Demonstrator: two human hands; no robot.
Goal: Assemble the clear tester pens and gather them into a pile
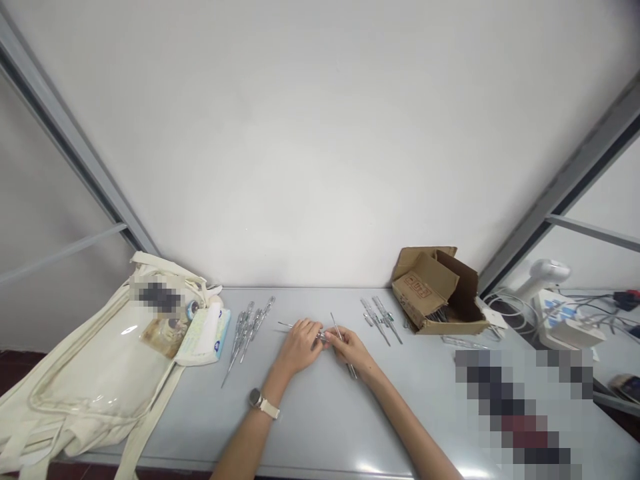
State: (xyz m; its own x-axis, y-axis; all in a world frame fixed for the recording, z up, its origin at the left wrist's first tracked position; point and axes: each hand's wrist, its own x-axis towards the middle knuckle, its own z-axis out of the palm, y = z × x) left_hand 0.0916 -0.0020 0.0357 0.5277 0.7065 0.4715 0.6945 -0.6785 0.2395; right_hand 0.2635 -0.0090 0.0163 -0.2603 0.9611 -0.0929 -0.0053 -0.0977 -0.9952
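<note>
Near the middle of the table, my left hand (301, 343) is closed around a clear-handled tester screwdriver, its thin metal shaft (285, 324) sticking out to the left. Close beside it, my right hand (349, 348) grips a slim metal screwdriver (336, 323) tilted across the palm, with its other end showing below the hand. The right fingertips meet the handle end of the tester; the contact point is partly hidden by fingers. Left of my hands lies a pile of clear-handled tester screwdrivers (249, 328). Several similar parts (382, 315) lie to the right.
An open cardboard box (435, 293) with thin metal pieces stands at the back right. A cream bag (100, 360) and a tissue pack (204, 337) occupy the left. Cables, a power strip (560, 313) and a white device (547, 272) are at far right. The wall (320, 167) bounds the back.
</note>
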